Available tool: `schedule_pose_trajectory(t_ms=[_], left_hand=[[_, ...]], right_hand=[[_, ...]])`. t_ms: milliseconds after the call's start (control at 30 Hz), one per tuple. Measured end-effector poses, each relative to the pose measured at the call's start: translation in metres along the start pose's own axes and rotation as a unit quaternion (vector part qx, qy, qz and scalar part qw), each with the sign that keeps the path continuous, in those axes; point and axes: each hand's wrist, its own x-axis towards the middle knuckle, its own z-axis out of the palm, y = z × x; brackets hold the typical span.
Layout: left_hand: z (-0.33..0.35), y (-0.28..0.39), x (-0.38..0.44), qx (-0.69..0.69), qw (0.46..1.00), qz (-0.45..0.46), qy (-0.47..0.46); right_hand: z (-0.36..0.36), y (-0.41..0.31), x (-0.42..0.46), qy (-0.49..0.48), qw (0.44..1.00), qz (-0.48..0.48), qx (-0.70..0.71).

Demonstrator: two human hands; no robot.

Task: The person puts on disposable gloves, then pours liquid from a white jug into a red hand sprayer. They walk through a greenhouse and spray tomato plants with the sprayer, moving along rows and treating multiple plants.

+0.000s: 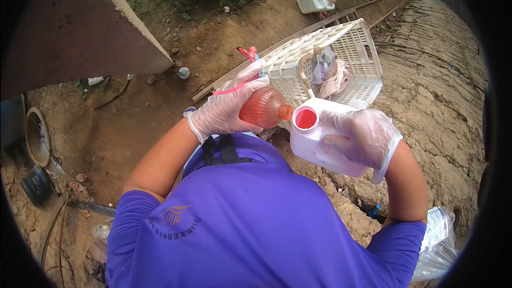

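Note:
My left hand [230, 108], in a clear disposable glove, grips a ribbed plastic bottle [262, 109] with reddish liquid inside. The bottle lies tilted, its uncapped threaded neck facing the jug. Between my left thumb and fingers there is also a red plastic part [249, 53] with a pink strip; its exact kind is unclear. My right hand [360, 136], gloved too, holds a translucent white plastic jug [306, 148], its handle hidden by my fingers. Red shows inside the jug's open mouth [306, 119]. The bottle's neck is right beside that mouth; whether they touch I cannot tell.
A white plastic crate [288, 54] lies tipped beyond my hands, with crumpled wrappers inside. Another white jug [316, 2] lies farther off on the dirt. A concrete slab [88, 36] juts in at upper left. Cracked earth [432, 100] spreads to the right, near a plastic bag [436, 244].

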Motion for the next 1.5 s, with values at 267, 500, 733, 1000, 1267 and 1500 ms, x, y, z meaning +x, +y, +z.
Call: schedule_pose_trajectory(t_ms=[267, 500, 733, 1000, 1267, 1500], left_hand=[[0.008, -0.005, 0.007, 0.038, 0.999, -0.014, -0.004], [0.02, -0.018, 0.012, 0.054, 0.998, 0.025, 0.032], [0.021, -0.019, 0.016, 0.042, 0.999, -0.017, -0.005], [0.023, -0.026, 0.02, 0.059, 0.998, 0.012, 0.021], [0.023, -0.032, 0.02, 0.057, 0.998, 0.011, 0.019], [0.02, -0.035, 0.02, 0.024, 1.0, 0.011, 0.008]], right_hand=[[-0.001, 0.011, 0.011, -0.038, 0.998, 0.011, -0.039], [0.002, 0.021, 0.019, -0.034, 0.999, -0.01, -0.011], [-0.002, 0.026, 0.029, -0.092, 0.993, 0.012, -0.07], [-0.002, 0.029, 0.035, -0.086, 0.994, 0.005, -0.062], [0.009, 0.043, 0.042, -0.071, 0.997, 0.003, -0.037], [-0.005, 0.027, 0.041, -0.078, 0.994, 0.017, -0.077]])
